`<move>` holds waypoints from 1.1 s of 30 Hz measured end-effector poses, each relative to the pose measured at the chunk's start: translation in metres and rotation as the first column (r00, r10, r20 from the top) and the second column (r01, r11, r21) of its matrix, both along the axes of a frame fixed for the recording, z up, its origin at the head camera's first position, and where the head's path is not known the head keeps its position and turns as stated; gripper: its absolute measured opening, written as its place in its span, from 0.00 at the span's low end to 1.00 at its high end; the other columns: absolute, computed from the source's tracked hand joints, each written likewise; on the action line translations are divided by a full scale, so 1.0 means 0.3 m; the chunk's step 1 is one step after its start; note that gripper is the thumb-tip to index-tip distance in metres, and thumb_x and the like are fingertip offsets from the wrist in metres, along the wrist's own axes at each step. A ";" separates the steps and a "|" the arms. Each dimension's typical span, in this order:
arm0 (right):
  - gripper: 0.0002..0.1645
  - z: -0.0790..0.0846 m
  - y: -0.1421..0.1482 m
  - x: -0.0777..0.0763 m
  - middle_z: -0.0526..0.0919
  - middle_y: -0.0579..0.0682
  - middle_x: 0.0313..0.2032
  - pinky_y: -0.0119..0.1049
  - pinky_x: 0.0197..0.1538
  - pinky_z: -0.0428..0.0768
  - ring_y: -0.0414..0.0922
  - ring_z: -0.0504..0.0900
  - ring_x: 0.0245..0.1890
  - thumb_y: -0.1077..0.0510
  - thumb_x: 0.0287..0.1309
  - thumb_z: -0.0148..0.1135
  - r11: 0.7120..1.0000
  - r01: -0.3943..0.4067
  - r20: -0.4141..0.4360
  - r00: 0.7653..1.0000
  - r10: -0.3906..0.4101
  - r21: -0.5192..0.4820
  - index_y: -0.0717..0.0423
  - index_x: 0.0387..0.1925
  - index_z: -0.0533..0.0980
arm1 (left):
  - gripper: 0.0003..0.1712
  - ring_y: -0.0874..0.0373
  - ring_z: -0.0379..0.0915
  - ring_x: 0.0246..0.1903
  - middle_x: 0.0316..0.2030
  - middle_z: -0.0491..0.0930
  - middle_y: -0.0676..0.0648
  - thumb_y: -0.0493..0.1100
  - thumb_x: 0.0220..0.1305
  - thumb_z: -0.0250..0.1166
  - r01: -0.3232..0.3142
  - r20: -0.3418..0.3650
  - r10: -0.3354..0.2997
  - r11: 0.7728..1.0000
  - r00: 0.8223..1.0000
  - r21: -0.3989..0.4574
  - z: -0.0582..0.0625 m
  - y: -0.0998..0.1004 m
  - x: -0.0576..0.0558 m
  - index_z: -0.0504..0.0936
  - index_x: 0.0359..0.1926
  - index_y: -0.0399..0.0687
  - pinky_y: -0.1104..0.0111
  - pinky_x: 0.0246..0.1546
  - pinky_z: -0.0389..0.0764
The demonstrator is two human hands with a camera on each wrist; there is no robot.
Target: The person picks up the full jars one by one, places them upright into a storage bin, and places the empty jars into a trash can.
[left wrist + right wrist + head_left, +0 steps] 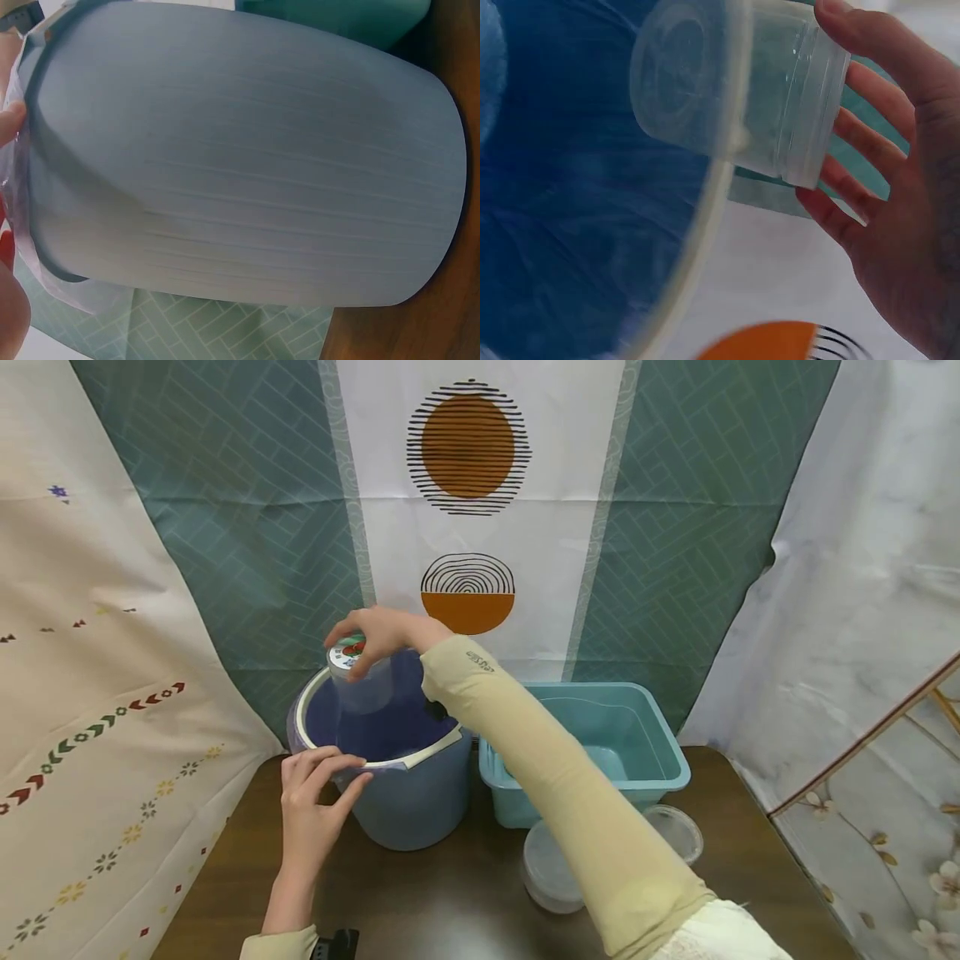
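My right hand (382, 631) grips a clear plastic jar (366, 692) by its lid, which carries a printed label with green and red on it. The jar hangs upright over the mouth of a blue-grey bin (408, 810), its lower part inside the rim. In the right wrist view the fingers (870, 142) curl round the lid end of the jar (772, 90). Thumb and fingers of my left hand (315, 797) pinch the near left of the bin's pale rim. A thin plastic liner (22, 225) folds over that rim in the left wrist view.
A teal rectangular tub (637, 787) stands right of the bin. In front of it on the dark wooden table (450, 910) are two round clear containers, one nearer (547, 864) and one farther right (678, 831), partly behind my right sleeve. Patterned cloths (247, 527) hang round the table.
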State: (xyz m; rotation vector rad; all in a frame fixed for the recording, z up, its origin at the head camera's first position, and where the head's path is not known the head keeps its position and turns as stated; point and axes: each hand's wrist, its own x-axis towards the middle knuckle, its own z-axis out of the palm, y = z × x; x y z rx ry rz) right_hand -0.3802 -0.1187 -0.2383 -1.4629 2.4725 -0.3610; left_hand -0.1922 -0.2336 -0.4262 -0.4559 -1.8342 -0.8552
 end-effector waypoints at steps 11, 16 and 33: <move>0.40 -0.145 -0.075 0.027 0.64 0.44 0.72 0.43 0.74 0.61 0.50 0.57 0.73 0.42 0.53 0.73 0.998 0.058 -0.036 0.998 -0.058 0.003 0.34 0.68 0.69 | 0.20 0.46 0.65 0.44 0.37 0.78 0.41 0.58 0.60 0.68 0.001 0.037 -0.001 1.000 0.999 0.008 0.000 0.002 0.011 0.88 0.35 0.45 0.75 0.57 0.58; 0.39 -0.159 -0.083 0.029 0.65 0.43 0.71 0.43 0.75 0.59 0.48 0.59 0.71 0.42 0.53 0.73 0.998 0.067 -0.049 0.997 -0.067 0.004 0.32 0.67 0.70 | 0.13 0.49 0.65 0.45 0.37 0.79 0.41 0.49 0.56 0.74 -0.005 0.049 0.005 1.000 0.999 0.008 0.000 0.005 0.013 0.88 0.35 0.45 0.75 0.57 0.58; 0.57 -0.160 -0.045 0.012 0.42 0.45 0.80 0.56 0.79 0.46 0.55 0.38 0.80 0.39 0.52 0.72 0.995 0.074 0.028 0.997 -0.076 0.066 0.34 0.77 0.50 | 0.11 0.52 0.64 0.45 0.37 0.78 0.41 0.46 0.54 0.75 -0.010 0.052 0.011 1.000 0.999 -0.005 0.001 -0.002 0.010 0.88 0.36 0.45 0.74 0.56 0.58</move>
